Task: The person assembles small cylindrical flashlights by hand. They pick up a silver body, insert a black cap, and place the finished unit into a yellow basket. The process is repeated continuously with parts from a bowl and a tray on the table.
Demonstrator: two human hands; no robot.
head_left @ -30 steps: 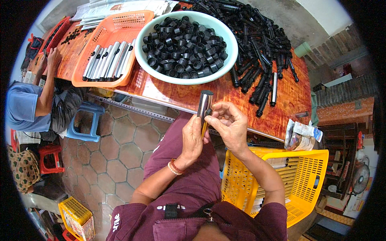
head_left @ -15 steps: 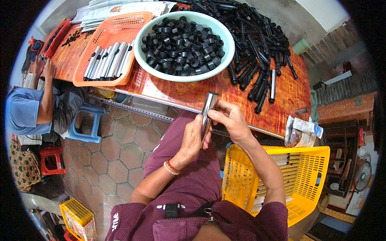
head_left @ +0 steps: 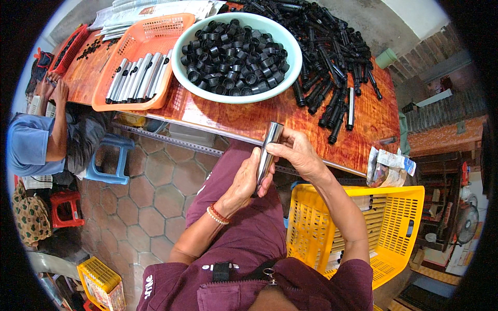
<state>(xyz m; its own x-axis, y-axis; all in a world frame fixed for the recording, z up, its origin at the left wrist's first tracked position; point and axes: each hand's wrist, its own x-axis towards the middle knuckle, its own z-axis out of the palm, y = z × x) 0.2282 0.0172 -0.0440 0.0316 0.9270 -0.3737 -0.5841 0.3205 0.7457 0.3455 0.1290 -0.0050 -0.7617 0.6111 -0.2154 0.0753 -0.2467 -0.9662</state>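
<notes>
A shiny silver cylindrical tube with a mirror-like, metal-looking skin (head_left: 265,160) stands tilted between the two bare hands, its top leaning away from the body and short of the glossy red-brown wooden surface (head_left: 308,124) ahead of the fingers. The left hand (head_left: 243,179) has its fingers wrapped round the lower length; the right hand (head_left: 301,153) pinches the tube higher up, thumb laid across the near side, its other fingertips hidden behind. The top end pokes out just beyond the right fingers. It should handle as light and stiff, yet slick, and its polish probably scratches or smudges easily, so a gentle hold around mid-length with a second near the end seems best. Beyond the fingers sits a pale aqua round plastic basin (head_left: 295,54) of short black caps (head_left: 236,62); right of them, near the forearm, stands a yellow perforated plastic crate (head_left: 389,264).
</notes>
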